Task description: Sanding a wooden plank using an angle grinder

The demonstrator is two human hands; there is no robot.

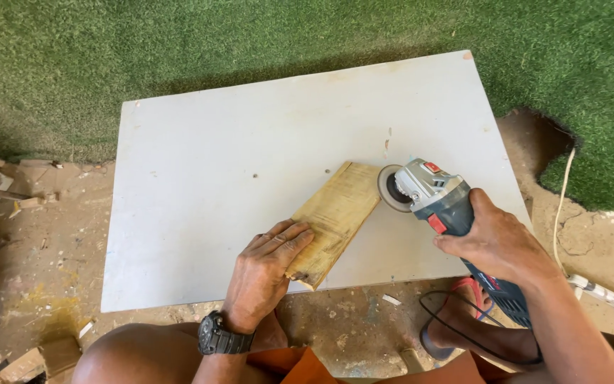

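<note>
While the plank lies slantwise on the white board, it is pinned flat at its near end by the spread left hand. The grinder is gripped by the right hand, with its disc set against the plank's far edge.

A wooden piece lies on a board on the ground. A grinder sits at its right edge, seemingly touching.
</note>
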